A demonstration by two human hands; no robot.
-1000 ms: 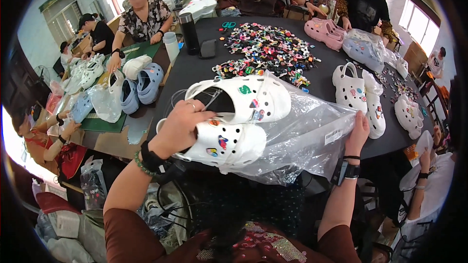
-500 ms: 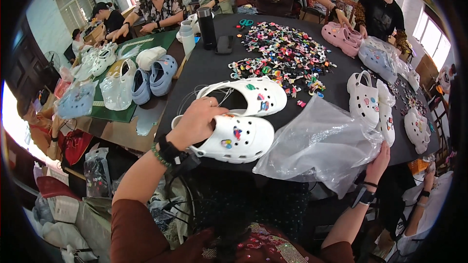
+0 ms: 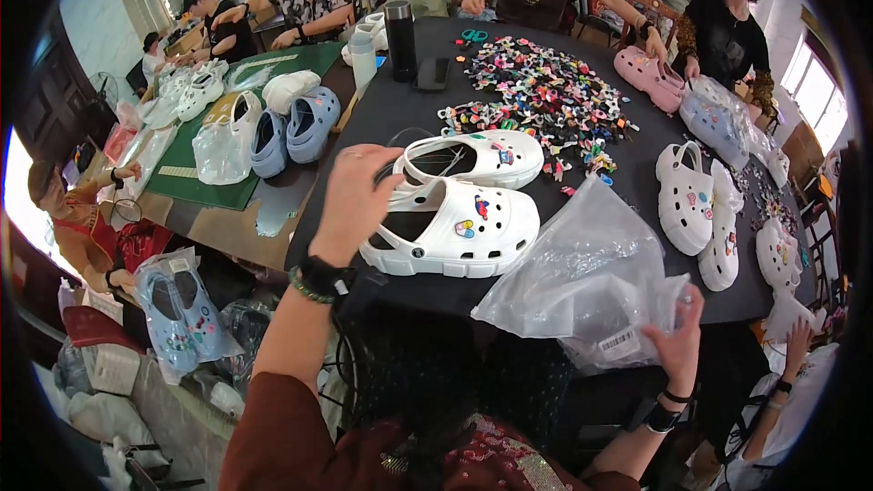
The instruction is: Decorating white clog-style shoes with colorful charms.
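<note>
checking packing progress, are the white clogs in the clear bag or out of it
Out. Both white clogs sit bare on the black table under the left hand; the clear bag hangs apart, held by the right hand.

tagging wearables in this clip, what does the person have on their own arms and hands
Both hands are bare, no gloves. The left hand has a black watch-like band and a green bead bracelet at the wrist, above a dark red-brown sleeve. The right hand has a thin black band and a wider black strap below it.
</note>
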